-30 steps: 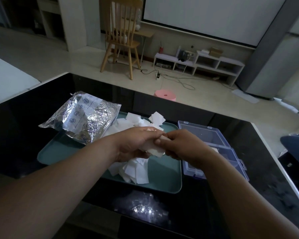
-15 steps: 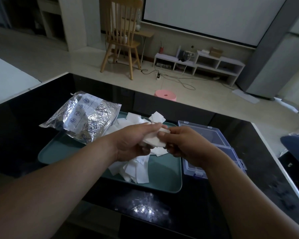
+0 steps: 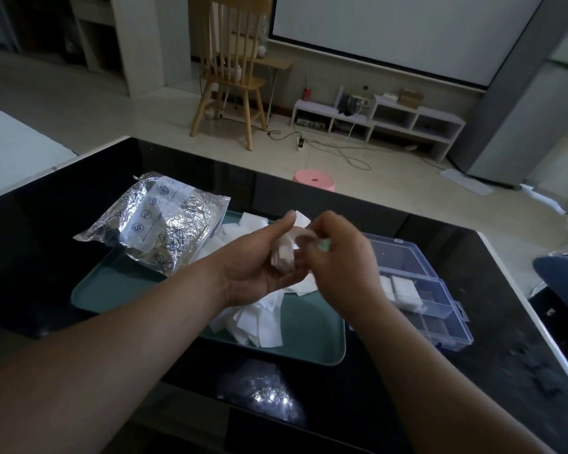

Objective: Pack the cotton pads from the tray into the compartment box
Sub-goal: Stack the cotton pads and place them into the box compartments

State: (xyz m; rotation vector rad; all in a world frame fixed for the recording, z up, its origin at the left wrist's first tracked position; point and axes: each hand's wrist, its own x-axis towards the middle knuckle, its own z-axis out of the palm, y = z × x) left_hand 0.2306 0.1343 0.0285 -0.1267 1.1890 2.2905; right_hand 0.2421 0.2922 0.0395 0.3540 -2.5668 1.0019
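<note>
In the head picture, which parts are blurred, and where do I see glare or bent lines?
Head view: the right hand and the cotton pads held between both hands are smeared by motion; the left hand is sharper; bright glare sits on the black table near its front edge; the foil bag glints; the wide lens bows the table's edges.

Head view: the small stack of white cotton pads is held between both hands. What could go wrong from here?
1. The small stack of white cotton pads is gripped above the teal plastic tray by the left hand and right hand; loose pads may slip and fan out.
2. The clear blue plastic compartment box already holds pads; an uneven stack might catch on a divider.
</note>
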